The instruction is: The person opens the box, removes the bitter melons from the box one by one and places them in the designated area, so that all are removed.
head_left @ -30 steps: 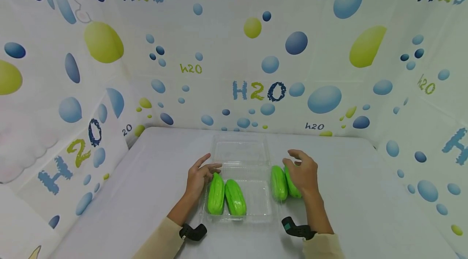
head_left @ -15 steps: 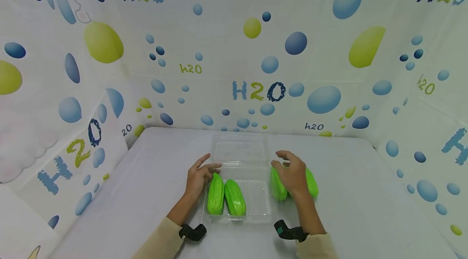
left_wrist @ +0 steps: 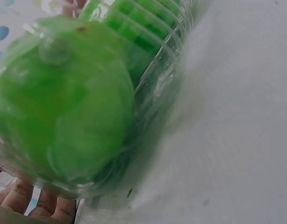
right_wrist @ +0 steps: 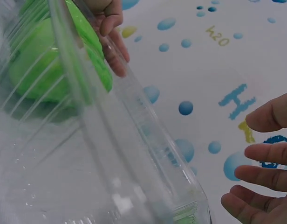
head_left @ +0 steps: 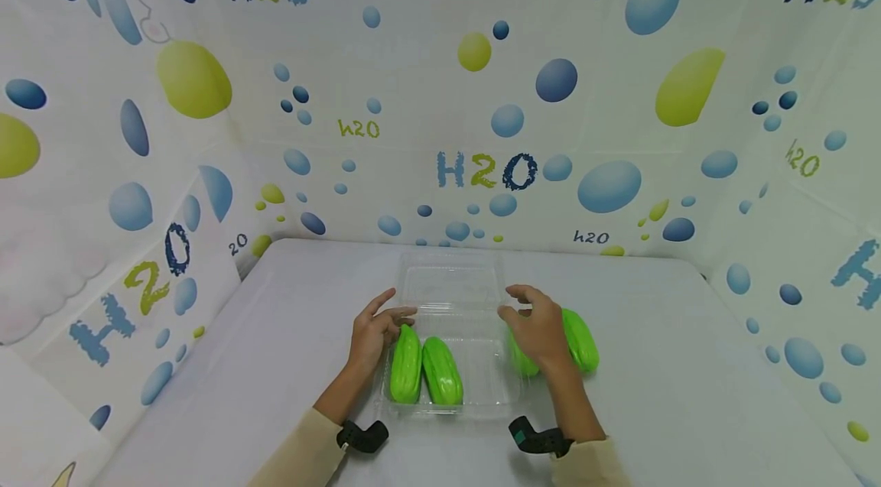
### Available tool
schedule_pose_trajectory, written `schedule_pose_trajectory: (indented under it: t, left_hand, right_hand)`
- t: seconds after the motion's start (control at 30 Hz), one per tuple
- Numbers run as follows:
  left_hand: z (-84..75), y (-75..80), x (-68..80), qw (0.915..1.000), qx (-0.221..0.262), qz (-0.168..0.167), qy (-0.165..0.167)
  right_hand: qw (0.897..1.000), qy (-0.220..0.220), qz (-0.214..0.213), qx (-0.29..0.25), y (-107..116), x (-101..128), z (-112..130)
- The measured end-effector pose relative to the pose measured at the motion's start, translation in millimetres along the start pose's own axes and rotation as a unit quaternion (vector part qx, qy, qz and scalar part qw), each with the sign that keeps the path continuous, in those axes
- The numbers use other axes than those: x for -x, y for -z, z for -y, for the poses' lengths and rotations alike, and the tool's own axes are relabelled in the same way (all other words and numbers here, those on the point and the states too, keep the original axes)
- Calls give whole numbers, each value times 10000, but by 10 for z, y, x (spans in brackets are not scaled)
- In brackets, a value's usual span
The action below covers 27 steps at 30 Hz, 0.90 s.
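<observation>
My left hand (head_left: 368, 336) rests at the left side of a clear plastic clamshell box (head_left: 485, 372), fingers relaxed and spread near its rim. Two glossy bright green squash-like vegetables, a left one (head_left: 406, 368) and a tilted one (head_left: 443, 372), lie side by side in the box's left half. My right hand (head_left: 540, 325) hovers at the box's right edge with loosely bent, parted fingers and holds nothing. Beneath that hand, a third green vegetable (head_left: 521, 358) is partly hidden, just outside the box. Another green vegetable (head_left: 581, 342) lies to the right of the hand.
The box's lid (head_left: 450, 284) is folded back flat behind it. Everything stands on a white-covered table (head_left: 661, 365). A white curtain (head_left: 413, 51) printed with blue and lime bubbles surrounds the table at the back and sides.
My right hand has moved left from over the outer green vegetable to the box's right edge, uncovering that vegetable. The left hand and the box have not moved.
</observation>
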<state>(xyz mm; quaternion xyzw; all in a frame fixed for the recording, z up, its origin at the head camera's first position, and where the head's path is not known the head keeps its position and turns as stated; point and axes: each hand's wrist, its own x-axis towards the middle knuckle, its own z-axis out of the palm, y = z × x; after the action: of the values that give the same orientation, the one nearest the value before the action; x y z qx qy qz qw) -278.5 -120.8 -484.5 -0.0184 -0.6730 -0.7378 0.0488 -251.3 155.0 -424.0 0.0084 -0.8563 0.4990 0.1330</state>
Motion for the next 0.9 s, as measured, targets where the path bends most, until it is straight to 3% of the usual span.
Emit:
schedule_pose_trajectory:
  t: [0.67, 0.9]
  left_hand:
    - [14, 3, 3, 10000, -30, 33, -53]
    - [13, 2, 1, 10000, 22, 24, -63]
  right_hand:
    - [9943, 707, 706, 376, -236, 100, 83]
    - [9908, 766, 998, 499, -357, 154, 132]
